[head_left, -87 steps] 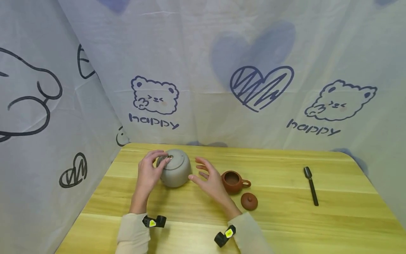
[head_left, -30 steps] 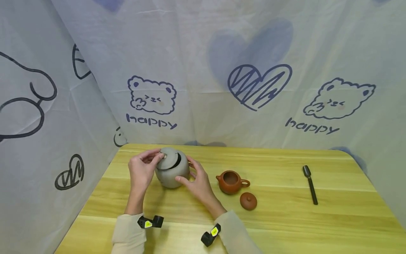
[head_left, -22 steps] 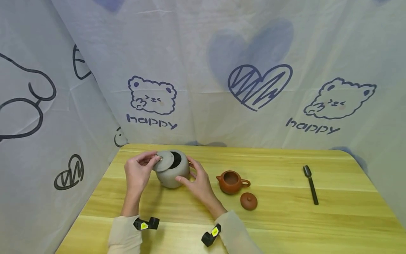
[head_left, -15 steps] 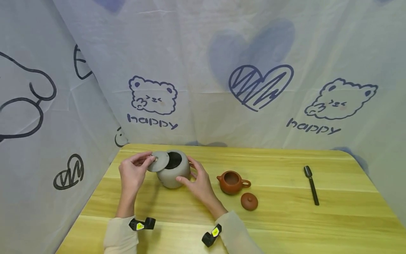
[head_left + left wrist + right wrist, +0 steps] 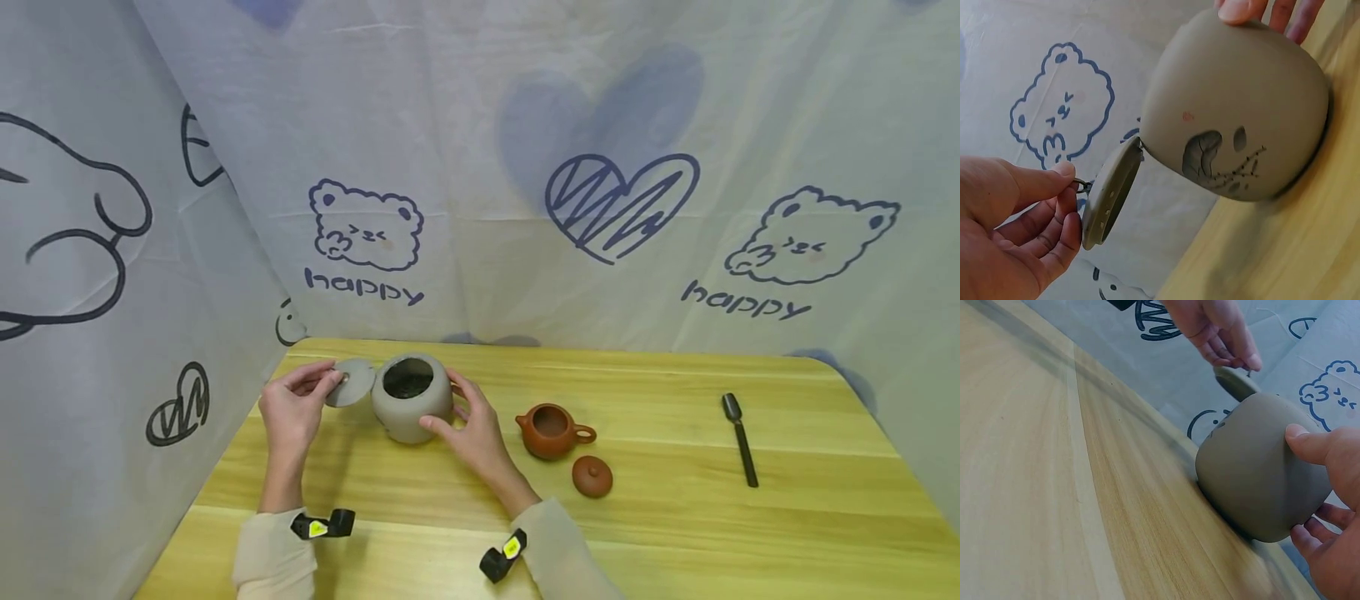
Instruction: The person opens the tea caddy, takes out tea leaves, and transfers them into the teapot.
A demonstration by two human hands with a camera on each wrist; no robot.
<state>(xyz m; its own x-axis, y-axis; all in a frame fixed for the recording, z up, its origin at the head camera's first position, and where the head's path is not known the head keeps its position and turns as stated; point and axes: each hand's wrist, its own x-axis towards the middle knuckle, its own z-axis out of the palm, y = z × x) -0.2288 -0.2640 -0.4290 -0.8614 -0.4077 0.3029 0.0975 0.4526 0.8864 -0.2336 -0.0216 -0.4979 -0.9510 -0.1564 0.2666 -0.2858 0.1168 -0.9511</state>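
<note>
My left hand (image 5: 294,410) pinches the small ring on top of a round grey lid (image 5: 352,383). In the left wrist view the lid (image 5: 1112,194) hangs tilted, its edge close against the jar's rim; whether they touch I cannot tell. The rounded grey jar (image 5: 408,417) stands upright on the table, its mouth uncovered with something dark inside. A dark branch-like design marks the side of the jar (image 5: 1241,106). From the right, my right hand (image 5: 476,433) holds the jar, thumb in front and fingers behind, as the right wrist view also shows.
Right of the jar stands a small reddish-brown teapot (image 5: 550,433) without its cover. The teapot lid (image 5: 592,477) lies just in front of it. Farther right is a dark scoop (image 5: 740,440). A printed cloth (image 5: 487,250) hangs behind the wooden table (image 5: 675,533).
The left hand has lifted the grey lid off the jar and carried it left, baring the mouth. My right hand, apart from the jar at first, came to hold it.
</note>
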